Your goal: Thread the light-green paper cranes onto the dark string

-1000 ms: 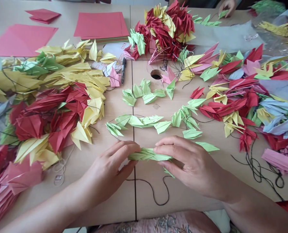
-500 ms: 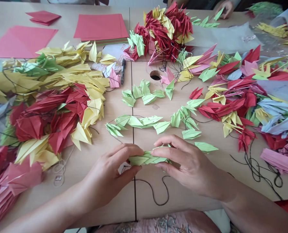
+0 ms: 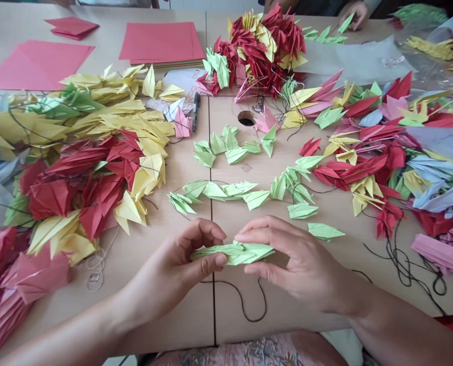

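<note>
A black cord (image 3: 265,305) loops on the pale tabletop (image 3: 173,310), nearest the person, just short of two bare hands handling a green paper bundle (image 3: 251,252). The left hand (image 3: 184,254) grips the bundle's left end, its thumb now laid over the near face where half a second ago it sat lower, at the edge; its index finger has risen clear of the top. The right hand (image 3: 287,249) is loosely curved, fingers at the far side, thumb just below the near edge; whether it presses there cannot be told. The bundle, between the hands, shows more of its left end and a small fold standing up mid-length, which suggests the folded layers are being adjusted rather than put down. Beyond lie a single green piece (image 3: 326,231), a curved green row (image 3: 234,190) and a shorter green cluster (image 3: 232,147), all unmoved, flanked by a yellow-and-red heap (image 3: 134,147) on the left and a mixed-colour heap (image 3: 379,152) on the right. Farther back are red sheets (image 3: 161,43), a red-and-yellow mass (image 3: 264,48) and a co-worker's hand (image 3: 358,15) beside a green strip (image 3: 346,23)
</note>
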A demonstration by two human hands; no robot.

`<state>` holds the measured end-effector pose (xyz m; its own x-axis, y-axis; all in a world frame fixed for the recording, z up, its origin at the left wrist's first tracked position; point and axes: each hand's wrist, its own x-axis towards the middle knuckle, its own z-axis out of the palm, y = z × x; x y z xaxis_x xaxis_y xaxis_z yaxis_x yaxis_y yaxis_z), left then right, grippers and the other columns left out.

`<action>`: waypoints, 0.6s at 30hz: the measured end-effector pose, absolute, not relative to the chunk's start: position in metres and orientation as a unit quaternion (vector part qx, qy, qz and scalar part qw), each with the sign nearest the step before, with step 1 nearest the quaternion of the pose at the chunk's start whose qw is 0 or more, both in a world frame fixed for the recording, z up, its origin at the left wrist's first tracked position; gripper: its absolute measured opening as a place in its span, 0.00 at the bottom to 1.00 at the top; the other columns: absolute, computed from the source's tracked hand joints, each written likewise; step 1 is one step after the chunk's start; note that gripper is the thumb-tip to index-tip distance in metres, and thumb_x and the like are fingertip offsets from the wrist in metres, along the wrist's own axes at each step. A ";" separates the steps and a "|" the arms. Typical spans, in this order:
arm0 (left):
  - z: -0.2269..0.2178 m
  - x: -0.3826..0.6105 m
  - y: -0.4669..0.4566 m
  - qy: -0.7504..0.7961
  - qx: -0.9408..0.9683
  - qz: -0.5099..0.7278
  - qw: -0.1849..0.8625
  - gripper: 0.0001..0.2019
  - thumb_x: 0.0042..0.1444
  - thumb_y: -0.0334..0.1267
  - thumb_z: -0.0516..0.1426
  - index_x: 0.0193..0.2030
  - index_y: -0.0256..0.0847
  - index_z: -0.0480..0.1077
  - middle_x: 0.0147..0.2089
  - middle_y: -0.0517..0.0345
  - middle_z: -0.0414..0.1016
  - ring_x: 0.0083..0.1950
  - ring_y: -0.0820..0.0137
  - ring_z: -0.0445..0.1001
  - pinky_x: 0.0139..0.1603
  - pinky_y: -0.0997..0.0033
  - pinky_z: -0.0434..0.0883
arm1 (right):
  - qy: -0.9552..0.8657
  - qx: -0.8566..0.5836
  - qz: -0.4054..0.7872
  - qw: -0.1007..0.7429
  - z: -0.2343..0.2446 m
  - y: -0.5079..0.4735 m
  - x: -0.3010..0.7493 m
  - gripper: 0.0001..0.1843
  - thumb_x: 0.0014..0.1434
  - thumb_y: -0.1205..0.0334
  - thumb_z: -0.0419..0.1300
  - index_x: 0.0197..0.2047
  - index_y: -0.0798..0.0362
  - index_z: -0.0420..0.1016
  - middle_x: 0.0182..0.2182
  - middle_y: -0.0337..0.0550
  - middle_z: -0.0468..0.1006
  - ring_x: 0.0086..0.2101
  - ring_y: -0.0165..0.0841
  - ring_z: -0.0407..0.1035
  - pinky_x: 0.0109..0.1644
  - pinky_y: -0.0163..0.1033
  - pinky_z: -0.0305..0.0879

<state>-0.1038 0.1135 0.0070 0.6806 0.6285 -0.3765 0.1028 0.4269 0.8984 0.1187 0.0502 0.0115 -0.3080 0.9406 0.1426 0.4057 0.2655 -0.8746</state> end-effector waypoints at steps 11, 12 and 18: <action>0.008 -0.108 0.118 0.374 0.501 0.193 0.756 0.04 0.61 0.38 0.63 0.42 0.45 0.73 0.35 0.64 0.75 0.34 0.79 0.75 0.36 0.84 0.73 | -0.677 -0.487 0.360 0.418 0.019 0.052 0.120 0.17 0.61 0.73 0.63 0.53 0.51 0.74 0.47 0.41 0.75 0.49 0.26 0.71 0.54 0.27 0.68; 0.008 -0.108 0.118 0.377 0.505 0.192 0.752 0.04 0.61 0.38 0.62 0.42 0.45 0.73 0.35 0.64 0.76 0.34 0.79 0.76 0.36 0.84 0.73 | -0.681 -0.485 0.353 0.419 0.020 0.052 0.120 0.17 0.61 0.73 0.63 0.53 0.52 0.74 0.47 0.41 0.75 0.49 0.25 0.71 0.55 0.27 0.68; 0.008 -0.108 0.116 0.382 0.547 0.188 0.721 0.03 0.60 0.37 0.62 0.41 0.45 0.75 0.34 0.63 0.75 0.34 0.79 0.72 0.35 0.85 0.70 | -0.700 -0.467 0.346 0.414 0.018 0.051 0.122 0.16 0.61 0.75 0.63 0.52 0.55 0.75 0.48 0.42 0.76 0.49 0.23 0.72 0.55 0.23 0.65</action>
<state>-0.1076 0.1165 0.0083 0.6371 0.6889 -0.3457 0.1479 0.3310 0.9320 0.1219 0.0512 0.0179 -0.2199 0.9412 0.2564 0.3671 0.3233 -0.8722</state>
